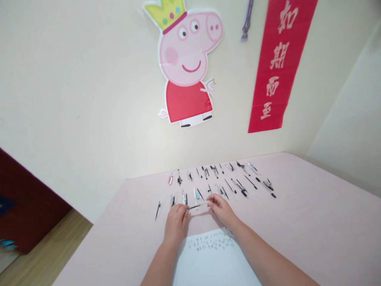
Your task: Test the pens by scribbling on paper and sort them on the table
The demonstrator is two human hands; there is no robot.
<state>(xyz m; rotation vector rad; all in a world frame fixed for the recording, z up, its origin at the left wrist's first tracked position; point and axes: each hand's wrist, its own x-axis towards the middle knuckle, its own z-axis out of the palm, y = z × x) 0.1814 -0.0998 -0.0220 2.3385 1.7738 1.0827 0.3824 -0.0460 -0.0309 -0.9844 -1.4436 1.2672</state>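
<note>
A thin pen (pixel 196 206), dark toward the left and clear or whitish toward the right, stretches between my two hands above the table. The fingers of my left hand (pixel 176 221) pinch its dark end. At the pale end, my right hand (pixel 222 209) grips it with thumb and fingertips. Whether it is one piece or a refill partly inside a barrel, I cannot tell. Just beyond my hands lie a white pen (pixel 195 194) and a dark blue pen (pixel 200 194). Below them is a white sheet of paper (pixel 212 264) with rows of handwriting near its top.
Several pens and pen parts lie in two rough rows on the pink table (pixel 312 226). A black pen part (pixel 157 210) lies leftmost, a black cap (pixel 273 195) at the right. Behind stands a wall with a pig cutout (pixel 189 101) and a red banner (pixel 279 67).
</note>
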